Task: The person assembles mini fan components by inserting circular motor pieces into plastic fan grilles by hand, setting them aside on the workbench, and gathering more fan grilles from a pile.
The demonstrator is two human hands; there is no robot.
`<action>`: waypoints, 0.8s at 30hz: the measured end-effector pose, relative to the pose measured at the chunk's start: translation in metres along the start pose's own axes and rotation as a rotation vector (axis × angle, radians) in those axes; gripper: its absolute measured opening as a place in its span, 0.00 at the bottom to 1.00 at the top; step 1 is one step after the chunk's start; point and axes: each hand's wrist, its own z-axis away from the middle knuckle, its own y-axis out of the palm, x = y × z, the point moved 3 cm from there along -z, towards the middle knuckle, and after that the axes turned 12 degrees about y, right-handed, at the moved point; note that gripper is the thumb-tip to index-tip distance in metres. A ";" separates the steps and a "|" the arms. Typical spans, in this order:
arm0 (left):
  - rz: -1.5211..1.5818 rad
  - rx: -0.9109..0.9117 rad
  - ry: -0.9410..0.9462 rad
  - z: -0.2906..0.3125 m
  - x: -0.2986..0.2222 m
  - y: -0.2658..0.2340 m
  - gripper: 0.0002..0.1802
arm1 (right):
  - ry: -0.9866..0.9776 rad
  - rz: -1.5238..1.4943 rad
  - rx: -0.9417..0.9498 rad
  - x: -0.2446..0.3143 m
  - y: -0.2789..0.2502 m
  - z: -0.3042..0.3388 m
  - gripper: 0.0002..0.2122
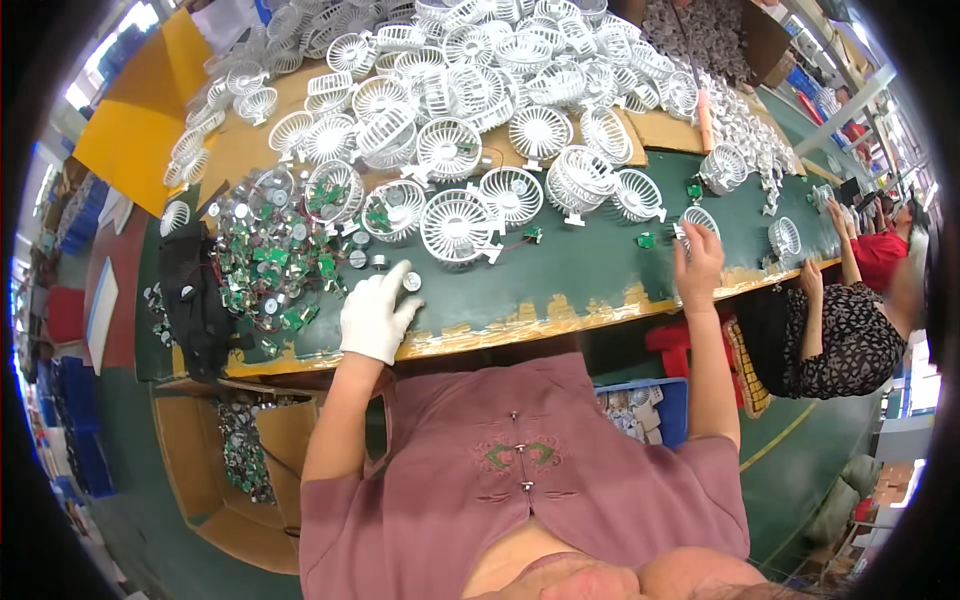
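Note:
My left hand (374,318), in a white glove, is low over the table near its front edge. A small round silver motor (412,281) sits between its thumb and forefinger. My bare right hand (703,262) grips the near rim of a white plastic fan cage (697,222) further right; its fingers partly cover the cage. Left of the gloved hand lies a heap of small motors wired to green circuit boards (270,245). Between my hands, a white fan cage (460,226) rests on the table with a wired green board (533,235) beside it.
White fan cages (470,90) are piled across the back, with small white parts (745,125) at the right. A black bag (190,300) lies at the left edge. Below stand a cardboard box (200,470) and a blue bin (675,405). A co-worker (850,340) sits at the right.

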 end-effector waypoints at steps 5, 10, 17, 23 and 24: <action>-0.005 -0.006 -0.076 -0.007 0.001 0.003 0.20 | -0.139 -0.395 0.212 0.123 0.006 0.001 0.10; -0.046 0.014 -0.031 -0.010 0.000 0.003 0.19 | -0.143 -0.605 0.346 0.186 0.031 -0.011 0.08; 0.068 0.075 -0.130 -0.011 -0.008 0.000 0.13 | -0.566 -0.473 0.455 0.232 0.075 -0.055 0.23; 0.280 -0.204 -0.147 -0.007 -0.006 -0.003 0.13 | -0.833 -0.299 0.494 0.253 0.106 -0.067 0.06; 0.272 -0.336 -0.061 -0.005 -0.004 -0.004 0.12 | -0.850 -0.279 0.462 0.252 0.104 -0.071 0.04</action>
